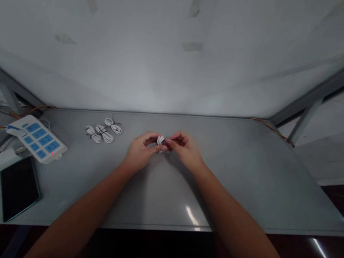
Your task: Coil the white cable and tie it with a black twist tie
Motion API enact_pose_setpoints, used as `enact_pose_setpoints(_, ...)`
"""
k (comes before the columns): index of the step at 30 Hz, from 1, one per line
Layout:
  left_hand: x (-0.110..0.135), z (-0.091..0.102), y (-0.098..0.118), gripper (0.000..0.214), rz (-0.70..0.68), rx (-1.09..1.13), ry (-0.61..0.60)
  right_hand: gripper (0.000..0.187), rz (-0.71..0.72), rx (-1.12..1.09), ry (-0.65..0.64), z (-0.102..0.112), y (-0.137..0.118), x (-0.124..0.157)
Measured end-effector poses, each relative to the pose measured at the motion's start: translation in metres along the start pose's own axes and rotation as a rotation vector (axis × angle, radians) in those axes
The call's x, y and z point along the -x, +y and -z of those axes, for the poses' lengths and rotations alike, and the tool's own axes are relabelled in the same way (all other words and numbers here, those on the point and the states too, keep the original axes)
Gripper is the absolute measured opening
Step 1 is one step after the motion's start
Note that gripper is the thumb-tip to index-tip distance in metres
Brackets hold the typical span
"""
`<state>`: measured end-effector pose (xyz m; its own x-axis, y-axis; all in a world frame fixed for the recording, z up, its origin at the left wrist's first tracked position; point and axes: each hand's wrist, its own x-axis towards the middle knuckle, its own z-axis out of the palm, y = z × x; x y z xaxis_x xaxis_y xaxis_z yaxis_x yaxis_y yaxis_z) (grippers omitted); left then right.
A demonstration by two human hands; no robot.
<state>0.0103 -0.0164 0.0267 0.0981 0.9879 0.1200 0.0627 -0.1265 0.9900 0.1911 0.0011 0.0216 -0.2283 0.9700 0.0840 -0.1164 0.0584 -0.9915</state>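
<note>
Both of my hands meet over the middle of the grey table (248, 177). My left hand (140, 149) and my right hand (184, 147) pinch a small coiled white cable (160, 140) between their fingertips, just above the tabletop. Three more coiled white cables (104, 130), each bound with a dark tie, lie on the table to the left of my hands, apart from them.
A white power strip with blue sockets (39, 139) sits at the table's left end, with a white adapter (1, 160) and a dark phone (19, 187) in front of it. Red and orange wires (9, 112) run along the back left. A pale wall stands behind the table.
</note>
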Motion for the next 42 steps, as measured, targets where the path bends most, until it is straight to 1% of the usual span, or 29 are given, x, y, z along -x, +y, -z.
enact_pose_setpoints(2, -0.001, -0.001, -0.001, 0.041, 0.093, 0.134, 0.002, 0.033, 0.013, 0.018, -0.025, 0.002, 0.0, -0.001)
enact_pose_setpoints(4, -0.002, -0.003, -0.003, 0.045, 0.165, 0.25, 0.032, 0.027, 0.087, 0.137, -0.008, 0.002, -0.001, 0.0)
enact_pose_setpoints(6, -0.003, -0.004, -0.005, 0.047, 0.233, 0.367, 0.041, 0.015, 0.219, 0.321, 0.031, 0.001, -0.003, 0.002)
enact_pose_setpoints(8, -0.003, -0.004, -0.006, 0.047, 0.303, 0.463, 0.003, 0.004, 0.372, 0.496, 0.054, -0.001, -0.007, 0.006)
enact_pose_setpoints(11, -0.001, -0.001, -0.005, 0.044, 0.398, 0.524, -0.063, 0.013, 0.54, 0.667, 0.03, -0.002, -0.011, 0.009)
enact_pose_setpoints(13, 0.0, 0.0, -0.004, 0.044, 0.44, 0.519, -0.086, 0.012, 0.583, 0.731, -0.002, -0.002, -0.012, 0.01)
enact_pose_setpoints(16, 0.0, 0.002, -0.003, 0.044, 0.451, 0.481, -0.094, 0.011, 0.592, 0.78, -0.069, -0.001, -0.011, 0.009)
enact_pose_setpoints(20, 0.0, 0.0, -0.002, 0.047, 0.416, 0.43, -0.057, 0.015, 0.627, 0.85, -0.124, -0.001, -0.009, 0.009)
enact_pose_setpoints(22, 0.002, -0.004, 0.0, 0.048, 0.38, 0.412, -0.046, 0.015, 0.634, 0.863, -0.11, -0.002, -0.008, 0.01)
enact_pose_setpoints(24, 0.005, -0.009, 0.003, 0.049, 0.358, 0.408, -0.071, 0.014, 0.62, 0.871, -0.082, -0.003, -0.007, 0.011)
enact_pose_setpoints(26, 0.01, -0.015, 0.004, 0.048, 0.378, 0.417, -0.123, 0.014, 0.596, 0.877, -0.051, -0.002, -0.006, 0.011)
enact_pose_setpoints(28, 0.014, -0.02, 0.004, 0.045, 0.397, 0.418, -0.15, 0.015, 0.574, 0.877, -0.028, -0.001, -0.005, 0.01)
enact_pose_setpoints(31, 0.015, -0.023, 0.001, 0.042, 0.364, 0.363, -0.109, 0.016, 0.566, 0.873, -0.047, -0.001, -0.004, 0.009)
enact_pose_setpoints(34, 0.012, -0.023, -0.004, 0.048, 0.347, 0.293, -0.066, 0.016, 0.579, 0.888, -0.088, -0.003, -0.002, 0.009)
enact_pose_setpoints(39, 0.01, -0.021, -0.006, 0.05, 0.334, 0.238, -0.057, 0.015, 0.552, 0.882, -0.082, -0.003, -0.002, 0.009)
enact_pose_setpoints(42, 0.01, -0.019, -0.005, 0.046, 0.268, 0.058, -0.045, 0.014, 0.517, 0.838, -0.064, -0.002, -0.002, 0.009)
